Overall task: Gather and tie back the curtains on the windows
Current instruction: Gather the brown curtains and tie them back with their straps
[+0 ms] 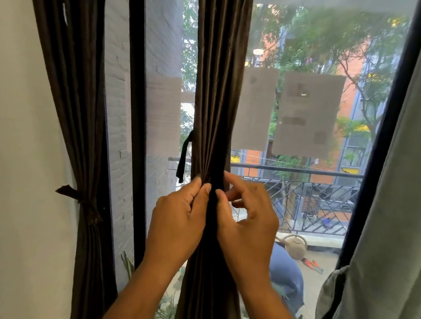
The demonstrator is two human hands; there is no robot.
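A dark brown curtain [216,98] hangs gathered into a narrow bunch in front of the window. My left hand [178,221] pinches its folds from the left, thumb and fingers curled on the fabric. My right hand [248,220] grips the same bunch from the right, fingers curled behind it. A dark tie strip [184,158] dangles loose from the curtain's left edge, just above my left hand. Further left, a second brown curtain [83,140] hangs by the wall with a knotted tie [82,201] round it.
A black window frame post [138,126] stands between the two curtains. Papers [306,114] are stuck on the glass at right. A grey-green curtain [395,211] fills the right edge. Outside lie a balcony railing [301,172] and a watering can [294,246].
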